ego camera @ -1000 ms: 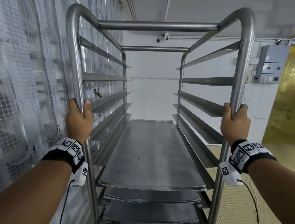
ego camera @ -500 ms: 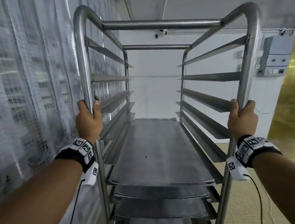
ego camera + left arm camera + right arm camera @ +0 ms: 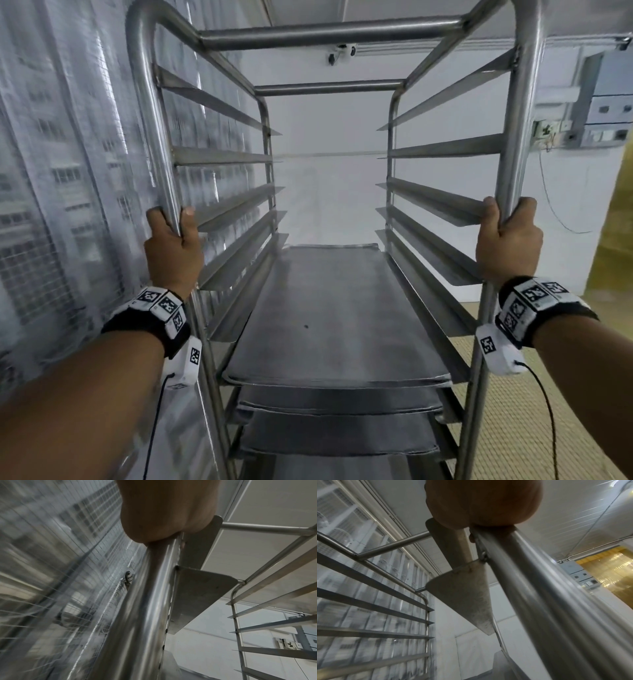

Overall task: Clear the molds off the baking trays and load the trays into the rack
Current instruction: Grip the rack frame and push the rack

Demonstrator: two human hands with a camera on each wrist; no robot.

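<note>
Steel rack (image 3: 329, 89) right in front of the person, several bare baking trays (image 3: 329, 308) already seated on the lower rails, upper rails empty, no molds visible. Left hand (image 3: 173, 253) wrapped around the near left upright, right hand (image 3: 507, 250) wrapped around the near right upright. Mesh wall (image 3: 61, 205) close on the left. Risk: rack scrapes the mesh or jolts, so trays slide out.
</note>
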